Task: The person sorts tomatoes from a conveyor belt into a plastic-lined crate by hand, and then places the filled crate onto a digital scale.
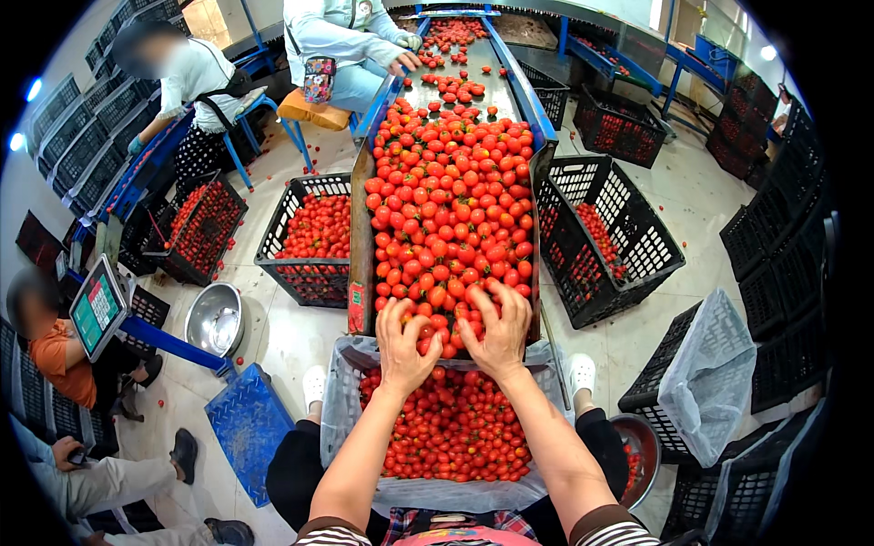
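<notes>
A deep heap of red cherry tomatoes (451, 196) fills the lower end of a metal sorting chute (361, 218) in front of me. My left hand (401, 341) rests on the near edge of the heap, fingers spread and bent over the tomatoes. Beside it on the right, my right hand (499, 332) touches the same heap with its fingers apart. A few tomatoes lie between my two thumbs; what is under the palms is hidden. Directly below my hands, between my legs, stands a crate lined with clear plastic (341, 400), holding many more cherry tomatoes (455, 432).
Black crates with tomatoes stand left (282, 264) and right (583, 300) of the chute. A plastic-lined crate (706, 382) is at right, a steel bowl (215, 320) and blue platform scale (246, 428) at left. A co-worker (346, 41) sits by the chute's far left side; others are at left.
</notes>
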Available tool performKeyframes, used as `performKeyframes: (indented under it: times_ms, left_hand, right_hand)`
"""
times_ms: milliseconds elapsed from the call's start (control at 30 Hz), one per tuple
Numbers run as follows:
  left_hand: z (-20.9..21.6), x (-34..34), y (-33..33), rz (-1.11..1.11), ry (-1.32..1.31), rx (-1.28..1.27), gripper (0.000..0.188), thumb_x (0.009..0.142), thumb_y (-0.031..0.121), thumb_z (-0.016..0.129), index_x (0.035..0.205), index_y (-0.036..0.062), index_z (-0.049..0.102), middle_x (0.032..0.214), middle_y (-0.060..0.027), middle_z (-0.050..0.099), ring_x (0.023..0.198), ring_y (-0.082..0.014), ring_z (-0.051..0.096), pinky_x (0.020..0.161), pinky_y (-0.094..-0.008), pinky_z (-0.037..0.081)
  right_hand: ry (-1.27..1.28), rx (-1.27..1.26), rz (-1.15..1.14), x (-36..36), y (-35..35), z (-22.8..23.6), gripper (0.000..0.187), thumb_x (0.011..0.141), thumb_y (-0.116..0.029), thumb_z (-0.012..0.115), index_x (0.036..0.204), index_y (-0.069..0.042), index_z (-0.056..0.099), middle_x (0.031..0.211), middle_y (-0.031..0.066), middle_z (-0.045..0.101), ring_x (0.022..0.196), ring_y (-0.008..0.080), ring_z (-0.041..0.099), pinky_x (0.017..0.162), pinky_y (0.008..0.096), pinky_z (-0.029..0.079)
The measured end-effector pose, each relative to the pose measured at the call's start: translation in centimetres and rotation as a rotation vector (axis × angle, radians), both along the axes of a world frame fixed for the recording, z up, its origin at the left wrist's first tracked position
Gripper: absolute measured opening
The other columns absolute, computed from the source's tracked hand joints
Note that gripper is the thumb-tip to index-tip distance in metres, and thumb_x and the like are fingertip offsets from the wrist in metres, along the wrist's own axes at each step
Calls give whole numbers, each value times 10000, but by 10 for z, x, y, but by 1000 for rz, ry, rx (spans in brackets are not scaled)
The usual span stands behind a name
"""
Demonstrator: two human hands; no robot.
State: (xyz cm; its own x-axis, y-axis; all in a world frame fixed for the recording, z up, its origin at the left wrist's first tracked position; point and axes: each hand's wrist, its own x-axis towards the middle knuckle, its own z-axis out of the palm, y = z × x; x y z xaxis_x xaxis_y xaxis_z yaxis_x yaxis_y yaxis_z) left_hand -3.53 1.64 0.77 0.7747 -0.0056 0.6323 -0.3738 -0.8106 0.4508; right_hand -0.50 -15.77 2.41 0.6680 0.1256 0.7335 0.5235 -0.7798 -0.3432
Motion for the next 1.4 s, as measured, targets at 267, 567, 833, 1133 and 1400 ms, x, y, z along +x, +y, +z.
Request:
performKeyframes:
  times_ms: [267, 567, 833, 1133, 1400]
  left_hand:
    - [4, 13, -10, -9, 96, 118, 396, 777, 178, 690, 1157, 98, 616, 1424, -160, 378, 1283, -360, 363, 1064, -516, 259]
    - [16, 19, -7, 77, 162, 128, 478, 779, 234, 698, 1240, 164, 592, 1474, -128, 345, 1352, -393, 285, 1096, -547, 210]
    - [5, 3, -1, 36, 52, -61, 309, 785, 193, 716, 1045, 77, 597, 1290, -195, 433, 1280, -397, 324, 1065, -503, 268]
    - [16, 38, -15, 178, -77, -61, 239, 873, 187, 628, 1098, 109, 638, 1197, -70, 556, 1175, -308, 435, 1007, -480, 287]
    - [52, 89, -28, 153, 463, -49, 361, 793, 399, 703, 932, 66, 707, 887, -138, 630, 884, -305, 623, 759, -389, 504]
  right_hand:
    - [130, -88, 121, 4, -6, -9, 514, 783, -340, 694, 1215, -84, 585, 1194, 133, 534, 1221, 330, 416, 1027, 477, 317]
    - [81, -144, 106, 5, 8, -2, 462, 793, -341, 653, 1181, -94, 610, 1237, 81, 525, 1176, 284, 465, 1026, 494, 321]
    - [92, -41, 47, 1, 7, -5, 487, 768, -329, 708, 1183, -100, 599, 1290, 139, 439, 1123, 295, 484, 1029, 497, 329]
    - [40, -387, 128, 0, 6, -1, 571, 748, -493, 708, 1252, -255, 584, 1333, 81, 467, 1288, 343, 368, 1041, 571, 300]
    - [51, -385, 152, 4, 21, -7, 512, 741, -506, 705, 1171, -236, 635, 1299, 113, 474, 1252, 391, 381, 1026, 559, 316]
